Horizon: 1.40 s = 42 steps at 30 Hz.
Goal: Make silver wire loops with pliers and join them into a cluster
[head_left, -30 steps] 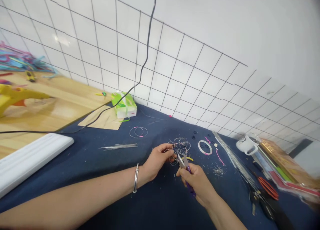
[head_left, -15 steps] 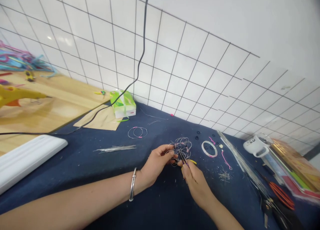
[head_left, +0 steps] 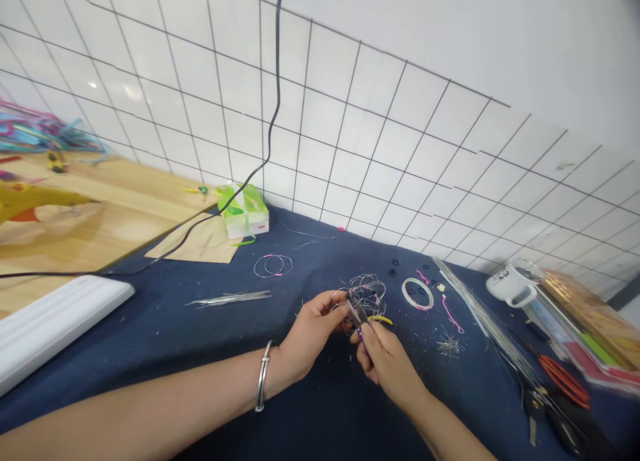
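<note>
Thumb and fingertips of my left hand (head_left: pixel 320 317) pinch the near left side of a tangle of thin silver wire loops (head_left: pixel 373 291) with small pink wraps and dark bits. My right hand (head_left: pixel 385 357) is closed around small purple-handled wire cutters (head_left: pixel 356 312). Their metal jaws reach the wires right beside my left fingertips; whether a strand lies between the jaws I cannot tell. A yellow curved handle (head_left: pixel 381 319) shows just behind my right hand, its other end hidden by the wires and fingers.
Nearby lie a white ring (head_left: pixel 404 294), wire clippings (head_left: pixel 450 346), straight wires (head_left: pixel 233 299) and two linked hoops (head_left: pixel 265 275). To the right are a wire bundle (head_left: pixel 480 314), a white mug (head_left: pixel 507 287) and orange-handled scissors (head_left: pixel 563 381). A black cable (head_left: pixel 270 137) hangs across the left.
My right hand has turned the wire cutters, so their jaws now show broadside and close to my left fingertips. My left hand keeps its pinch. The view has shifted slightly.
</note>
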### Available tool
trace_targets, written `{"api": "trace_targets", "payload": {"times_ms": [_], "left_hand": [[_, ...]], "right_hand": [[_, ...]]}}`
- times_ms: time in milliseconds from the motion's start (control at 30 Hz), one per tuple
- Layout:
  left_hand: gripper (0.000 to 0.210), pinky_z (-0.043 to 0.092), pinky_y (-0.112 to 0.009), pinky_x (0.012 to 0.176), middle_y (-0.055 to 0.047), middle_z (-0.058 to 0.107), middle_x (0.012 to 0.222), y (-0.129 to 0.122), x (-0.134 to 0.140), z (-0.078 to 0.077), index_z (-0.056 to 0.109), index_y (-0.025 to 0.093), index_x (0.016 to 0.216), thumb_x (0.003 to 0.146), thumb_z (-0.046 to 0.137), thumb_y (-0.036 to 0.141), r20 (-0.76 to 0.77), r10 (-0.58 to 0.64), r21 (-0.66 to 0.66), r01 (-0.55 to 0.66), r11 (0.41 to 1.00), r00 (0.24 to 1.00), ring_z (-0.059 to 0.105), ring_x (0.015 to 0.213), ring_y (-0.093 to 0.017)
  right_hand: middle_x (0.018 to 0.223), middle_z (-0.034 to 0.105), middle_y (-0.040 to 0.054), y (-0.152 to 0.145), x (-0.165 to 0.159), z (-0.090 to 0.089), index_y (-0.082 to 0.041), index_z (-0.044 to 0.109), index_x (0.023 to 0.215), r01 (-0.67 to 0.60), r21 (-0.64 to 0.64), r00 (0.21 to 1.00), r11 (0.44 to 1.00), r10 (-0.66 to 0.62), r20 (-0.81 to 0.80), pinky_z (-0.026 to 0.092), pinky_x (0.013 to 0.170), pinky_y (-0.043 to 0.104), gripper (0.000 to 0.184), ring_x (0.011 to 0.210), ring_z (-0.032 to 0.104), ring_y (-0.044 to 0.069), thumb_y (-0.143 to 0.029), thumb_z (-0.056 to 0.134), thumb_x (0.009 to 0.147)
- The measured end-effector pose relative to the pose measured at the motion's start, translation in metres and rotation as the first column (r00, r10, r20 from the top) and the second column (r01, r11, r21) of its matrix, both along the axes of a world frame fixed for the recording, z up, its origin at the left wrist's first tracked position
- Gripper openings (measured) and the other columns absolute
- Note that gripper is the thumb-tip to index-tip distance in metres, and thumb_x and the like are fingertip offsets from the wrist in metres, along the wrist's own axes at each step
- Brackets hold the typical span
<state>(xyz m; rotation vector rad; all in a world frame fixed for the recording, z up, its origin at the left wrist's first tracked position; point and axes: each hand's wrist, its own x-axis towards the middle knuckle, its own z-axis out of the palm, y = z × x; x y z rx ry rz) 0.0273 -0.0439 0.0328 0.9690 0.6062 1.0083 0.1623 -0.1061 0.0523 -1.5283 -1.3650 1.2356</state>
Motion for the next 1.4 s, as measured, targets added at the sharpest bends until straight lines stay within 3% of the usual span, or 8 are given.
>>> {"api": "trace_targets", "payload": {"times_ms": [333,433,567,700,1400], "left_hand": [[0.020,0.047,-0.030,0.074,-0.005,0.061,0.092,-0.001,0.000,-0.001,0.058,0.017,0.094,0.078,0.057,0.028,-0.017,-0.005,0.016,0.006,1.000,1.000,0.056,0.080,-0.016],[0.019,0.047,-0.029,0.073,-0.005,0.060,0.092,-0.002,0.001,0.000,0.058,0.017,0.094,0.078,0.056,0.027,-0.030,0.002,0.028,-0.001,1.000,1.000,0.056,0.081,-0.015],[0.016,0.046,-0.027,0.072,-0.003,0.061,0.088,-0.002,0.002,0.001,0.058,0.018,0.092,0.078,0.056,0.026,-0.062,0.024,0.071,-0.020,0.997,0.998,0.056,0.077,-0.014],[0.015,0.045,-0.026,0.072,-0.002,0.062,0.085,-0.001,0.002,0.000,0.058,0.017,0.091,0.078,0.055,0.025,-0.099,0.042,0.105,-0.031,0.994,0.994,0.055,0.077,-0.013],[0.019,0.046,-0.026,0.068,-0.003,0.061,0.090,-0.005,0.002,0.002,0.059,0.018,0.093,0.077,0.056,0.027,-0.083,-0.011,0.025,0.013,1.000,0.996,0.055,0.075,-0.014]], "right_hand": [[0.047,0.038,-0.0071,0.000,-0.006,0.000,-0.017,0.047,0.079,0.073,0.018,0.997,0.997,-0.073,-0.032,0.027,0.036,0.016,0.038,0.038,0.033,0.005,-0.053,0.035,0.085],[0.048,0.037,-0.0075,-0.002,-0.008,-0.002,-0.017,0.046,0.079,0.095,-0.017,0.983,0.995,-0.096,-0.155,0.023,0.036,0.016,0.039,0.037,0.029,0.004,-0.055,0.037,0.083],[0.052,0.037,-0.0072,-0.005,-0.012,-0.002,-0.016,0.047,0.080,0.099,-0.157,0.903,0.983,-0.155,-0.400,0.020,0.038,0.017,0.045,0.037,0.025,0.002,-0.060,0.034,0.083],[0.053,0.033,-0.0076,-0.008,-0.013,0.000,-0.016,0.049,0.079,0.070,-0.234,0.847,0.970,-0.182,-0.499,0.016,0.040,0.017,0.047,0.038,0.023,0.002,-0.060,0.034,0.083],[0.053,0.030,-0.0076,-0.013,-0.023,-0.008,-0.016,0.049,0.078,0.188,-0.160,0.818,0.969,-0.245,-0.520,0.016,0.041,0.019,0.042,0.041,0.021,0.003,-0.056,0.037,0.084]]}}
